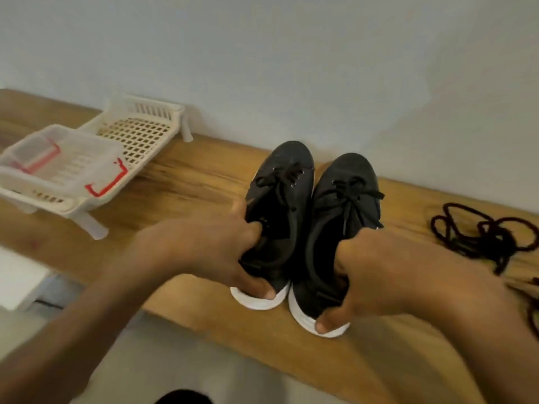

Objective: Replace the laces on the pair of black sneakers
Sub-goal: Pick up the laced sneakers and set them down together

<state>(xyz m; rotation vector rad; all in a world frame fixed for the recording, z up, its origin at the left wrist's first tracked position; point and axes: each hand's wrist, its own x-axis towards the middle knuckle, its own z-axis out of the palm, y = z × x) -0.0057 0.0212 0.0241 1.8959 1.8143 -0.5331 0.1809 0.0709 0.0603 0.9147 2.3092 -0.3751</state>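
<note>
From the head view, the left hand [204, 249] and right hand [388, 275] each grip a heel of the black sneakers [315, 217] standing on the wooden bench [189, 182], where a careless tug could drag the dark red laces [484, 237] off its edge

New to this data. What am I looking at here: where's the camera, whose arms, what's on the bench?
There is no robot: a person wears one wide-angle camera on the head, looking down at their own arms. The left hand grips the heel of the left black sneaker; the right hand grips the right black sneaker, fingers inside the collars, thumbs on the white soles. Both still carry black laces. They stand on a wooden bench against a wall. At right lies a loose dark cord, probably the new laces. At left sits a white plastic rack holding a clear container.
</note>
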